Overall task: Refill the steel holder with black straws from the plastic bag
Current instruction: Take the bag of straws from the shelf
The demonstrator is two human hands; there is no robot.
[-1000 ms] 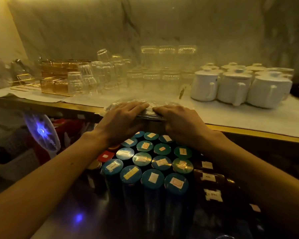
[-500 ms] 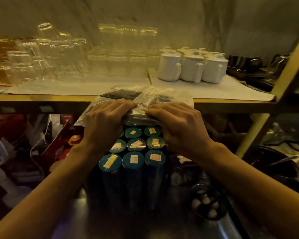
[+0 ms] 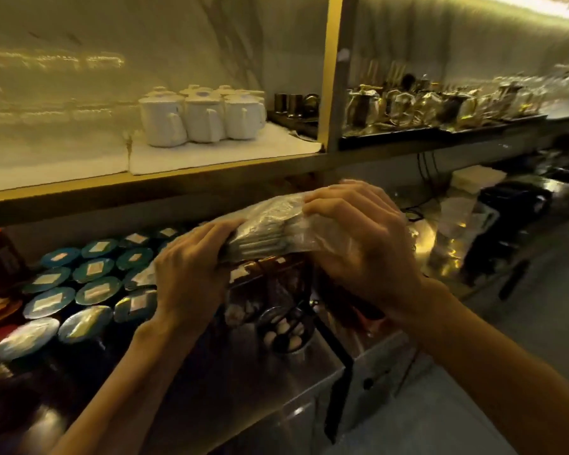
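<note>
In the middle of the frame, two hands hold up a clear plastic bag (image 3: 309, 231) just above the desk (image 3: 243, 389). The black straws (image 3: 263, 239) lie in a bunch inside the bag, and the bag tilts up to the right. The left hand (image 3: 191, 267) has its fingers curled over the left end of the bag and grips it. The right hand (image 3: 358, 244) has its fingers curled round the right end and pinches the plastic.

At the lower left, many jars (image 3: 89, 290) with blue lids and small labels stand close together. Under the hands sits a round wire basket (image 3: 286, 330) with little white things in it. At the upper middle, white pots (image 3: 201, 116) with lids stand on a shelf (image 3: 145, 178) with a gold edge
</note>
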